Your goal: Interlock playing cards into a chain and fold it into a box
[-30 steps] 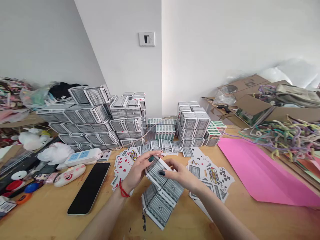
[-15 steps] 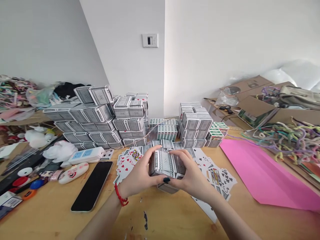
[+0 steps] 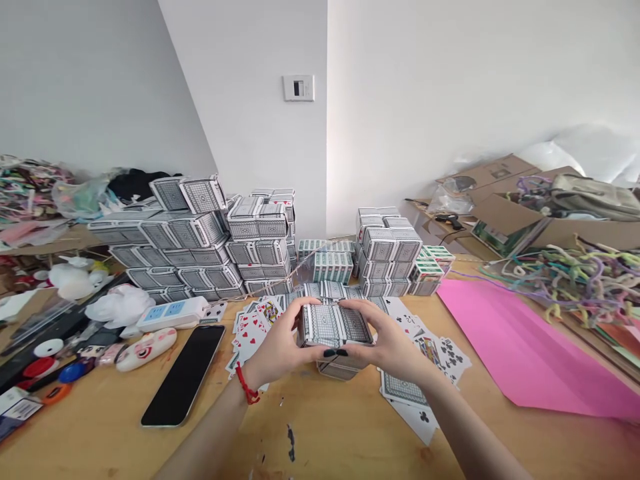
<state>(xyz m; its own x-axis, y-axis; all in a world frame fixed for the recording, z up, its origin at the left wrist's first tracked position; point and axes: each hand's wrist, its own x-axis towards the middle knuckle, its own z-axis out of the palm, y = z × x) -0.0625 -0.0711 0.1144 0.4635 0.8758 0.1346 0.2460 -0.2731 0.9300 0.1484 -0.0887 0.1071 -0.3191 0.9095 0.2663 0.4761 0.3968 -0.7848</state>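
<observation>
Both my hands hold a block of folded playing-card cubes point(image 3: 334, 325) just above the wooden table point(image 3: 350, 433). My left hand point(image 3: 280, 347) grips its left side, fingers curled over the top and thumb underneath. My right hand point(image 3: 393, 343) grips the right side the same way, and the two thumbs meet below the block. A red string circles my left wrist. Loose playing cards point(image 3: 250, 330) lie face up and face down under and around my hands.
Stacks of card cubes point(image 3: 195, 240) and a smaller stack point(image 3: 387, 253) stand at the back. A black phone point(image 3: 185, 373) and a white power strip point(image 3: 173, 312) lie left. A pink paper sheet point(image 3: 525, 347), pipe cleaners point(image 3: 565, 277) and cardboard boxes point(image 3: 505, 213) fill the right.
A second ago the joined card cubes lay unfolded in a strip on the table; my hands have folded them into a compact block and lifted it, then shifted their grip slightly.
</observation>
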